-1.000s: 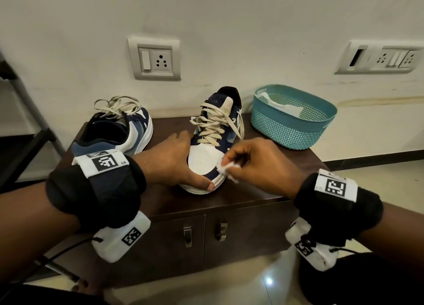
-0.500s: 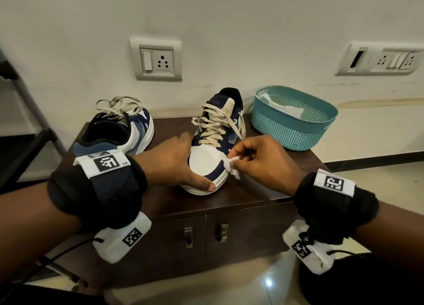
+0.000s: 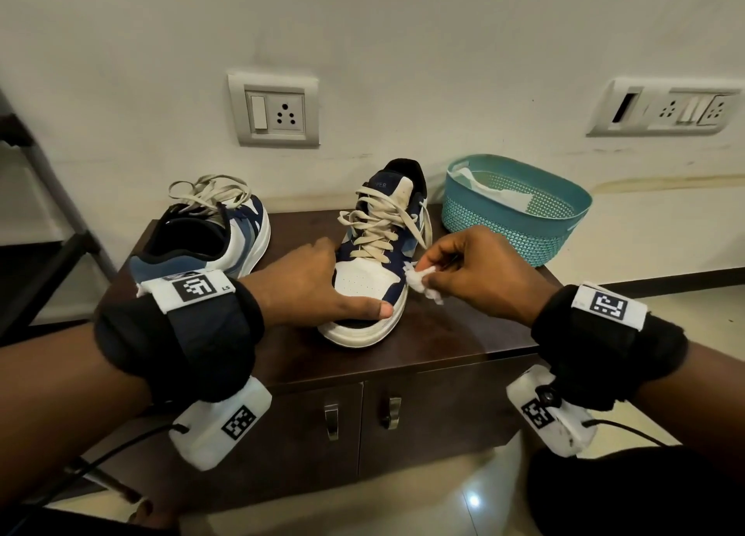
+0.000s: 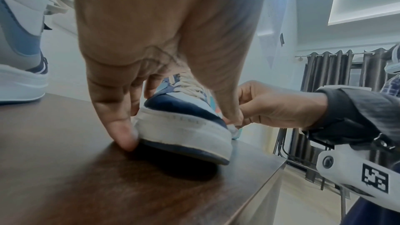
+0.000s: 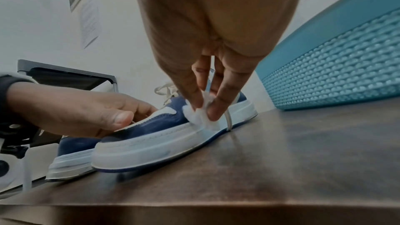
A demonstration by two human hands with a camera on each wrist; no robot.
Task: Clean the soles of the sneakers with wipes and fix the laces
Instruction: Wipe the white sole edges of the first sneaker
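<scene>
1. A navy, blue and white low-top sneaker with cream laces [image 3: 373,277] stands upright on a dark brown wooden cabinet top [image 3: 455,334], its toe pointing to the near edge and its heel to the far wall.
2. The left hand [image 3: 310,289] grasps this sneaker's toe from the left: the thumb lies across the toe cap, and in the left wrist view the fingers [image 4: 121,126] reach down its left side to the cabinet top and press against the white sole.
3. The right hand [image 3: 479,269] pinches a small crumpled white wipe [image 3: 421,283] between thumb and fingers, holding it against the right side of the sneaker, just above the white sole rim.
4. One loose lace end hangs down the sneaker's right side just behind the wipe, its tip reaching the cabinet top.
5. A second matching sneaker with untied cream laces [image 3: 209,233] stands to the left on the same top, heel towards the near side, apart from the first.
6. A teal perforated plastic basket [image 3: 508,233] sits at the far right of the cabinet top with white sheets inside it.
7. Two grey wall socket plates [image 3: 274,110] are fixed to the white wall behind the cabinet, one at centre left and one far right.
8. Two cabinet doors with metal handles [image 3: 361,412] show below the top.
</scene>
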